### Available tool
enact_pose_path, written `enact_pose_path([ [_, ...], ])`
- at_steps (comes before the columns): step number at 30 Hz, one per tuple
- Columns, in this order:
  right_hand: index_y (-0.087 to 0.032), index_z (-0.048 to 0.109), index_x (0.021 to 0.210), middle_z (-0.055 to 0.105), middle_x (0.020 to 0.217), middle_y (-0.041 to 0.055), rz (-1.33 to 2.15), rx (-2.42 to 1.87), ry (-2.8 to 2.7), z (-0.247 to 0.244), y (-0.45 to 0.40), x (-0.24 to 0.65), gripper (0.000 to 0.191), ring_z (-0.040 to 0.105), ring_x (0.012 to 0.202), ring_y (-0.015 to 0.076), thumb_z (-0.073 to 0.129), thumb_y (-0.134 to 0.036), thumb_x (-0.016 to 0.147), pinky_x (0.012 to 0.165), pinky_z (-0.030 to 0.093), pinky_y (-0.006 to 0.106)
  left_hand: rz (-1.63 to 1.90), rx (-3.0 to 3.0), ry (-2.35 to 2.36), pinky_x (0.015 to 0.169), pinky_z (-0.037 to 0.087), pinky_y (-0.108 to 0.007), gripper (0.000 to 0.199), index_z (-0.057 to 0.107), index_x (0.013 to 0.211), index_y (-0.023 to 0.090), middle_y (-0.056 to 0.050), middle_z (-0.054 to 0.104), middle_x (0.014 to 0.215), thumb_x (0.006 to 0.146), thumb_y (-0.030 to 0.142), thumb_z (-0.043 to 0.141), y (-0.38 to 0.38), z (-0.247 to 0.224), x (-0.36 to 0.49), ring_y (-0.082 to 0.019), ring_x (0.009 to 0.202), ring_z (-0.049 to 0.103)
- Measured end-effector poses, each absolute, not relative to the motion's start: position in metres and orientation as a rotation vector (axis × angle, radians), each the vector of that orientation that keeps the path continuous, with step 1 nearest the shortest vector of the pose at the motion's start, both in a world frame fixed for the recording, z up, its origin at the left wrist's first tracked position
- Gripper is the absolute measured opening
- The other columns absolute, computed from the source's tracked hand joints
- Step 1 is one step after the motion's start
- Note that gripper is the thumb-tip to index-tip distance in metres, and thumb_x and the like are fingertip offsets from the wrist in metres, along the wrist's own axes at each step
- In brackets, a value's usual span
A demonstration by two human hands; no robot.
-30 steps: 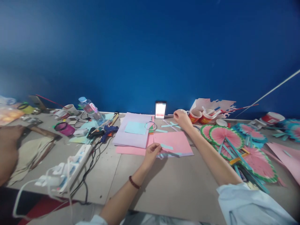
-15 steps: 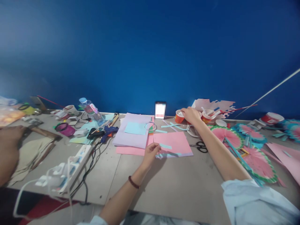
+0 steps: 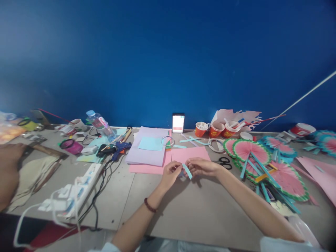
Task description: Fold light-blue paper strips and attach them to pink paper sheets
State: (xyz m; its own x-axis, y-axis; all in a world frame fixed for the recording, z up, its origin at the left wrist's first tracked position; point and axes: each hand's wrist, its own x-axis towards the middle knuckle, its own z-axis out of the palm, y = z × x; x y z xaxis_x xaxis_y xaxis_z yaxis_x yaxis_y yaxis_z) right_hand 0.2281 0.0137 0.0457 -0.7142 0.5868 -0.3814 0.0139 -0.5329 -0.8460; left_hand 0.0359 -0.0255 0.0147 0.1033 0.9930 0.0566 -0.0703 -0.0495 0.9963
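A short light-blue paper strip (image 3: 187,171) is held between both hands, over the near edge of a pink sheet (image 3: 202,153). My left hand (image 3: 172,173) pinches the strip's upper left end, its fingers closed. On the other side, my right hand (image 3: 201,167) has its fingers bent around the strip's right side; its fingertips are partly hidden. Black-handled scissors (image 3: 225,163) lie just right of the pink sheet. Lilac sheets (image 3: 147,156) with a light-blue piece (image 3: 151,144) on top lie to the left.
Red paper cups (image 3: 216,129) line the wall beside a lit phone (image 3: 178,124). Watermelon-patterned paper fans (image 3: 252,152) lie right. A glue gun (image 3: 121,148), bottle (image 3: 101,124) and power strip (image 3: 86,189) stand left. Another person's hand (image 3: 10,164) is at far left.
My right hand has come back from the cups to the front of the pink sheet and meets my left hand at the strip. The cups and fans it covered now show.
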Motion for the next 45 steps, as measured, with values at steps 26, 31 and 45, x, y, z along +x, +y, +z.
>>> enact_pose_path([
  [26, -0.018, 0.064, 0.088, 0.061, 0.073, -0.0026, 2.111, -0.989, -0.929, 0.02, -0.024, 0.239, 0.031, 0.058, 0.063, 0.0081, 0.083, -0.026, 0.064, 0.065, 0.048, 0.02, 1.152, 1.513, 1.073, 0.069, 0.044, -0.027, 0.019, 0.071, 0.091, 0.02, -0.007, 0.068, 0.09, 0.087, 0.03, 0.055, -0.033, 0.019, 0.037, -0.018, 0.08, 0.061],
  [31, -0.017, 0.066, 0.086, 0.061, 0.065, -0.002, 1.886, -1.215, -1.042, 0.02, -0.018, 0.27, 0.034, 0.054, 0.055, 0.0086, 0.082, -0.034, 0.062, 0.049, 0.038, 0.019, 1.049, 1.937, 1.064, 0.082, 0.045, -0.033, 0.022, 0.069, 0.099, 0.022, -0.008, 0.067, 0.095, 0.089, 0.021, 0.049, -0.038, 0.006, 0.043, -0.021, 0.093, 0.059],
  [45, -0.015, 0.069, 0.072, 0.065, 0.069, 0.002, 1.322, -1.579, -1.7, 0.006, -0.012, 0.309, 0.031, 0.054, 0.066, 0.0159, 0.064, -0.046, 0.07, 0.063, 0.039, 0.027, 0.432, 2.669, 0.858, 0.106, 0.037, -0.04, 0.041, 0.048, 0.13, 0.017, -0.011, 0.051, 0.138, 0.093, 0.033, 0.049, -0.059, 0.009, 0.062, -0.025, 0.128, 0.045],
])
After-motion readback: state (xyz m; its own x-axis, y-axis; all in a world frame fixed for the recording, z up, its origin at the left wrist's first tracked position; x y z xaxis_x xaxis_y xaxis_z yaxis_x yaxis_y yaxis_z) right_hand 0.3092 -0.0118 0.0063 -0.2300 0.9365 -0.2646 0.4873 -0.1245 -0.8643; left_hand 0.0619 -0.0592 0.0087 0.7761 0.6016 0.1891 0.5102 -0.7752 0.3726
